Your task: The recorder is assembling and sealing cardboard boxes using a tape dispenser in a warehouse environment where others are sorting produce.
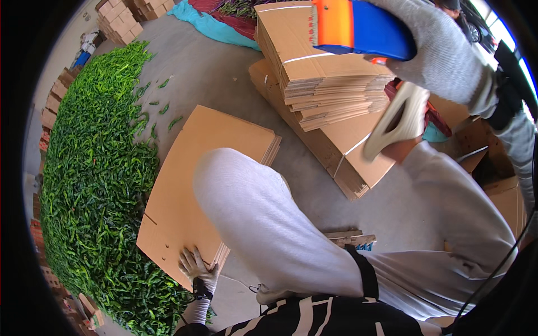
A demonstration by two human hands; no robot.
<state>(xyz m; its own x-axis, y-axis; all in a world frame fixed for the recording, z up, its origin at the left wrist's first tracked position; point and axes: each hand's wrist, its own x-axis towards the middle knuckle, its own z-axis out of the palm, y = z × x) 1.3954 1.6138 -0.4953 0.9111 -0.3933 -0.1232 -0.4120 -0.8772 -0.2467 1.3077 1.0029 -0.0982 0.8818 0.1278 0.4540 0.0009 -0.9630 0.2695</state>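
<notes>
The heap of green chilli peppers (95, 179) took up the whole left side of the concrete floor (224, 73), running from far to near. To the right of it, at the far side, stood the strapped bundles of flattened cardboard boxes (319, 84), stacked one upon another. Nearer to me, a smaller pile of flat cardboard sheets (190, 185) lay on the floor just beside the peppers, partly hidden by my raised knee in pale trousers (263, 224).

My left hand (197, 267), gloved, rested on the near corner of that pile, fingers spread apart and pressing flat on the top sheet. My right hand (443, 50), also gloved, was up at the far right, fingers clamped on the handle of a blue and orange tape dispenser (358, 25), held in the air above the bundles.

As I judged it, the work would go best by keeping the left palm firm so the top sheet could not slide, and bringing the dispenser down squarely.
</notes>
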